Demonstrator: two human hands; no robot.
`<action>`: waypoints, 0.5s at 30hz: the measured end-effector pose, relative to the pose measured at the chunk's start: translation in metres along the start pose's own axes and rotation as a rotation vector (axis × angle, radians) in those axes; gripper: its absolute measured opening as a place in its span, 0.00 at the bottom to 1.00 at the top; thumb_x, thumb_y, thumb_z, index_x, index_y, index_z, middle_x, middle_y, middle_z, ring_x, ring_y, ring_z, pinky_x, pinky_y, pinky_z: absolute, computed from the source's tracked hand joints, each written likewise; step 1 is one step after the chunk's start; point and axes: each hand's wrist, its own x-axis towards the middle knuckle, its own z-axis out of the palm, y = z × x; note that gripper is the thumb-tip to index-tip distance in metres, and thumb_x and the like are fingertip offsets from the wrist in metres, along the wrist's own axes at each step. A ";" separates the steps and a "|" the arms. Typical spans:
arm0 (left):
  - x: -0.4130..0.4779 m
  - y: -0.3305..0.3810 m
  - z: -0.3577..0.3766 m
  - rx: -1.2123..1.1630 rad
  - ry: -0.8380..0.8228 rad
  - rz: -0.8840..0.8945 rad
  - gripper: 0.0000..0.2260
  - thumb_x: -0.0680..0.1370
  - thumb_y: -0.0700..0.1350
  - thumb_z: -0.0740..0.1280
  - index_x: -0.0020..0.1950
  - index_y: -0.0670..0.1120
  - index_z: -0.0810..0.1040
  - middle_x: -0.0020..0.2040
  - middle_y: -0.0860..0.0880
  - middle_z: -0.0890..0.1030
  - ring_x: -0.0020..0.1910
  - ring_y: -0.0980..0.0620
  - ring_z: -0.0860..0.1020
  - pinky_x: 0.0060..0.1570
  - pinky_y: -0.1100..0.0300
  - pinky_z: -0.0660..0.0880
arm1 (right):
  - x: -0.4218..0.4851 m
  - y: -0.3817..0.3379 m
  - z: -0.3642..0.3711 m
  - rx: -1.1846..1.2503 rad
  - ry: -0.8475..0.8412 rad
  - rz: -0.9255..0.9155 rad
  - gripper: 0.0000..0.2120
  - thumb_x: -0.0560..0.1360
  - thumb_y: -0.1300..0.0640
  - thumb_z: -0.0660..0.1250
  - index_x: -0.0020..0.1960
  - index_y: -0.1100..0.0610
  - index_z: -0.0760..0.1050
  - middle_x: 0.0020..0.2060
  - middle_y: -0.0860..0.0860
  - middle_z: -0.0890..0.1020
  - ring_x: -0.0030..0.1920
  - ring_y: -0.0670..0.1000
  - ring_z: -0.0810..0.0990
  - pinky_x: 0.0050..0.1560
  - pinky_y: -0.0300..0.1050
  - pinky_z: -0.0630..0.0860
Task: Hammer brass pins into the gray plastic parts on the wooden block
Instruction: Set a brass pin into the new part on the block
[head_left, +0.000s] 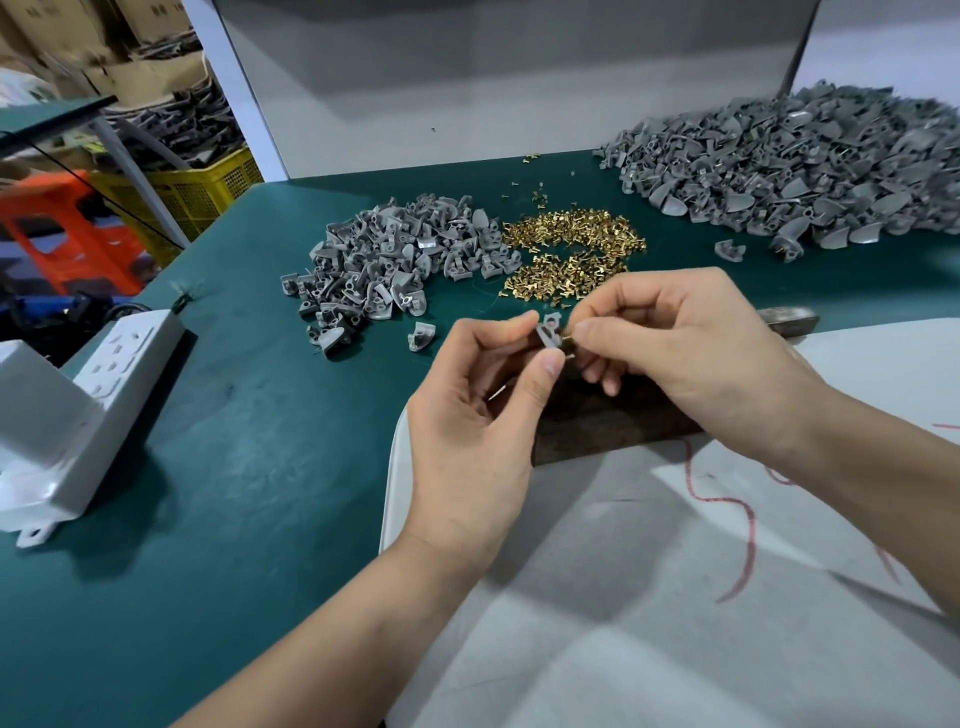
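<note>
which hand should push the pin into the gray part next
Right: the right hand pinches the brass pin at the gray part, while the left hand holds that part over the wooden block.

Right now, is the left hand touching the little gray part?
Touching. The head view shows the left hand pinching the gray part between thumb and fingertip; the right hand pinches a pin beside it.

A green table (249, 467) carries a heap of gray plastic parts (395, 265) just beside a spread of brass pins (571, 249), a larger gray heap (810, 166) far right, a white power strip (130, 358) on the left, a white sheet (675, 597) nearest, and a dark wooden block (613, 423) at that sheet's far edge
</note>
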 end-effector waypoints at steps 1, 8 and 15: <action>0.000 0.000 0.000 0.003 0.002 0.003 0.07 0.73 0.36 0.71 0.48 0.44 0.76 0.46 0.53 0.84 0.49 0.54 0.82 0.55 0.60 0.77 | 0.000 0.000 0.000 0.033 0.005 0.015 0.08 0.74 0.70 0.65 0.37 0.62 0.78 0.28 0.53 0.79 0.28 0.46 0.76 0.30 0.34 0.74; 0.000 0.002 -0.001 0.002 -0.004 0.006 0.07 0.73 0.35 0.71 0.48 0.43 0.76 0.45 0.54 0.83 0.48 0.57 0.82 0.52 0.65 0.76 | -0.001 -0.001 0.000 0.027 -0.012 0.023 0.06 0.74 0.68 0.66 0.39 0.63 0.78 0.28 0.53 0.79 0.28 0.45 0.76 0.30 0.34 0.74; 0.000 0.002 -0.001 0.004 -0.009 0.002 0.07 0.73 0.36 0.71 0.48 0.44 0.77 0.45 0.53 0.83 0.47 0.57 0.82 0.51 0.66 0.76 | -0.002 -0.003 -0.001 -0.015 -0.022 0.011 0.05 0.74 0.68 0.66 0.40 0.63 0.78 0.28 0.50 0.79 0.27 0.44 0.76 0.31 0.34 0.74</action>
